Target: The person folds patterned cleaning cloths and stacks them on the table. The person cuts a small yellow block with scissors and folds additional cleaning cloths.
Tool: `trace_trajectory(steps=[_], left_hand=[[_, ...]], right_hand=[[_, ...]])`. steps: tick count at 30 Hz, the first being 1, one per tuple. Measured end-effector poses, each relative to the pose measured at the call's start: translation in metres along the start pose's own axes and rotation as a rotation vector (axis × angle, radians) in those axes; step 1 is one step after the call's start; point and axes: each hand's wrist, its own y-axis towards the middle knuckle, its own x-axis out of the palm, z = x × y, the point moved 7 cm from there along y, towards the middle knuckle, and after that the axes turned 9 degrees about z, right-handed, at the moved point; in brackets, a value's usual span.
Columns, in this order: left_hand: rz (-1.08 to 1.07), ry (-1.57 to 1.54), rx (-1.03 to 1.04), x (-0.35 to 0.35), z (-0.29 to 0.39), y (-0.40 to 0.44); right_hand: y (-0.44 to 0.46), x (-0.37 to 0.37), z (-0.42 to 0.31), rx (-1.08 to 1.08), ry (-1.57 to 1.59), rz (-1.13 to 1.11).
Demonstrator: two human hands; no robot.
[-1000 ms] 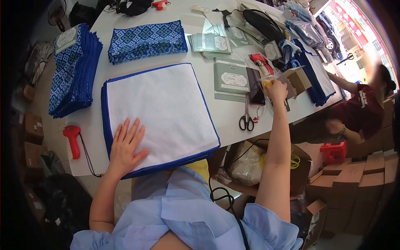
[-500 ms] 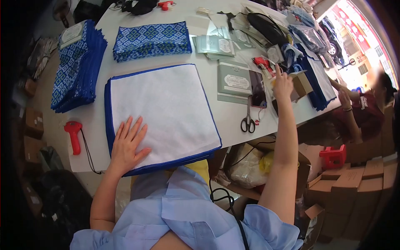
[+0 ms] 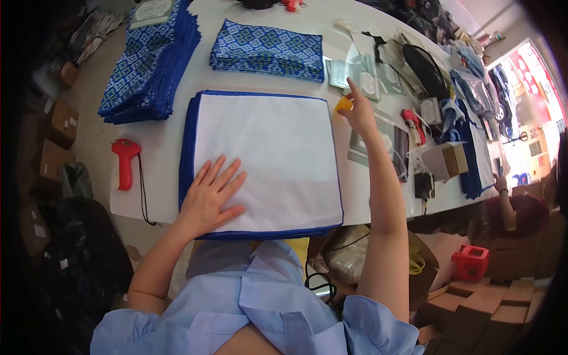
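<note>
My left hand lies flat with fingers spread on the lower left of a stack of white square cloths with blue edges. In the air just past the stack's upper right corner is my right hand. Its index finger points forward, and a small yellow object shows in its grasp; its exact kind is unclear. Near that fingertip are pale green printed cards. My right hand and forearm partly cover more green cards.
Folded blue patterned cloths lie beyond the stack, with another pile at left. A red glue gun sits left, a second red tool right. An open cardboard box stands near the right edge. A person is beyond.
My right hand has moved left from beside the cardboard box towards the green cards, now with the yellow object showing. The view has shifted; my left hand stays flat on the cloth.
</note>
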Motion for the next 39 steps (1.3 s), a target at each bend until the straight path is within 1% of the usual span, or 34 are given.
trace_trajectory(steps=[1,2,4,6,8,9,11,12,13,15,16,17,18,19,20,21,22,24,25,26,28,29,30,31,32,33,34,35,37,38,39], left_hand=[[0.000,-0.009,0.003,0.000,0.000,-0.001],[0.003,-0.007,-0.013,-0.001,-0.002,-0.001],[-0.003,-0.017,0.007,-0.001,-0.001,0.000],[0.001,-0.024,0.004,0.000,-0.002,-0.001],[-0.008,-0.028,-0.013,0.001,-0.003,-0.002],[0.012,-0.022,0.010,0.000,-0.003,-0.002],[0.040,-0.041,0.041,-0.001,-0.003,-0.003],[0.028,-0.037,0.012,-0.002,-0.007,-0.004],[0.015,-0.053,0.040,-0.002,-0.007,-0.004],[-0.011,-0.094,0.058,-0.001,-0.009,-0.003],[-0.015,-0.082,0.023,-0.002,-0.014,0.001],[0.031,-0.057,0.025,-0.006,-0.018,0.009],[0.082,-0.029,0.031,-0.011,-0.022,0.015],[0.089,-0.015,0.009,-0.008,-0.029,0.018],[0.169,0.121,-0.103,-0.006,-0.046,0.020],[0.248,0.256,-0.217,-0.005,-0.058,0.016],[0.258,0.270,-0.236,-0.001,-0.060,0.013],[0.342,0.045,-0.450,0.001,-0.076,0.002],[0.387,-0.093,-0.497,0.001,-0.080,-0.004],[0.386,-0.094,-0.492,0.002,-0.080,-0.006],[0.306,-0.031,-0.620,0.005,-0.086,-0.011],[0.306,-0.036,-0.609,0.004,-0.084,-0.014],[0.407,-0.205,-0.687,0.000,-0.088,-0.024],[0.505,-0.380,-0.760,-0.002,-0.091,-0.033],[0.498,-0.391,-0.743,-0.005,-0.089,-0.037],[0.478,-0.767,-0.813,0.000,-0.091,-0.044],[0.440,-1.142,-0.876,0.005,-0.086,-0.050],[0.429,-1.147,-0.868,-0.002,-0.082,-0.055],[0.166,-1.496,-1.181,0.012,-0.063,-0.075],[0.160,-1.496,-1.181,0.011,-0.053,-0.081],[0.272,-1.572,-1.214,0.010,-0.044,-0.087]], right_hand=[[0.002,0.008,-0.003,-0.030,-0.123,0.012],[0.005,0.014,-0.005,-0.043,-0.118,0.003],[0.008,0.014,-0.006,0.000,-0.258,0.035],[0.007,0.014,-0.005,-0.028,-0.305,0.007],[0.003,0.005,-0.012,-0.213,-0.329,0.182],[-0.002,0.007,-0.010,-0.220,-0.311,0.157],[-0.017,-0.011,-0.022,-0.230,0.075,0.231],[-0.035,-0.025,-0.048,-0.264,0.172,0.154],[-0.058,-0.034,-0.070,-0.329,0.239,0.046],[-0.111,-0.044,-0.119,-0.503,0.156,-0.137],[-0.142,-0.039,-0.140,-0.544,0.131,-0.275],[-0.173,-0.033,-0.158,-0.587,0.098,-0.407],[-0.199,-0.024,-0.167,-0.615,0.056,-0.504],[-0.219,-0.015,-0.170,-0.643,0.010,-0.596],[-0.228,-0.012,-0.170,-0.669,0.017,-0.599],[-0.231,-0.008,-0.167,-0.656,-0.055,-0.554],[-0.230,-0.007,-0.164,-0.641,-0.125,-0.503],[-0.232,-0.006,-0.166,-0.647,-0.103,-0.451],[-0.234,-0.006,-0.164,-0.675,-0.116,-0.420],[-0.236,-0.007,-0.163,-0.699,-0.135,-0.388],[-0.235,-0.011,-0.167,-0.730,-0.173,-0.394],[-0.236,-0.012,-0.168,-0.764,-0.207,-0.404],[-0.239,-0.011,-0.165,-0.753,-0.217,-0.400],[-0.245,-0.008,-0.164,-0.814,-0.292,-0.339],[-0.251,-0.008,-0.164,-0.872,-0.369,-0.278],[-0.252,-0.013,-0.167,-0.849,-0.313,-0.230],[-0.252,-0.015,-0.165,-0.835,-0.324,-0.228],[-0.252,-0.018,-0.164,-0.846,-0.359,-0.221],[-0.245,-0.023,-0.161,-0.833,-0.403,-0.194],[-0.239,-0.025,-0.158,-0.829,-0.404,-0.195],[-0.232,-0.026,-0.157,-0.854,-0.409,-0.190]])
